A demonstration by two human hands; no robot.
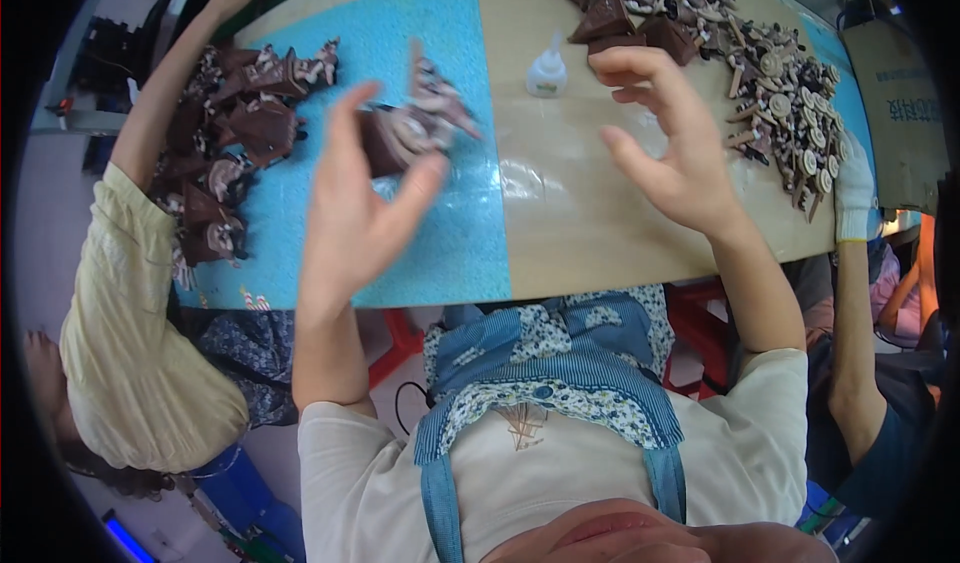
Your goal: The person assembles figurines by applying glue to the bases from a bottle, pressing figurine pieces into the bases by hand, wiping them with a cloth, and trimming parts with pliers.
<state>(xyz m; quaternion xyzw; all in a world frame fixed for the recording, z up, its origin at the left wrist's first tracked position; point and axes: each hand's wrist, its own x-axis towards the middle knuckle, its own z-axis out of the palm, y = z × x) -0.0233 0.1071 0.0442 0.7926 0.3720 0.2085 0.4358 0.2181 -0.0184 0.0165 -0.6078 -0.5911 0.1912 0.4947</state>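
Observation:
My left hand (345, 213) is raised over the blue table mat (450, 248), blurred by motion. Its fingers close around a small brown wooden house ornament (408, 128) with a pointed roof. Over the tan part of the table (580, 238) my right hand (670, 148) hovers with curled, spread fingers and nothing in it. A small white glue bottle (547, 69) stands just left of its fingertips.
Brown wooden houses lie heaped on the mat's left (240, 128) and at the table's far edge (620, 8). Small wooden parts with round discs (790, 113) are piled at right. A co-worker's yellow-sleeved arm (150, 133) reaches in at left; a white-gloved hand (853, 198) rests at right beside a cardboard box (900, 103).

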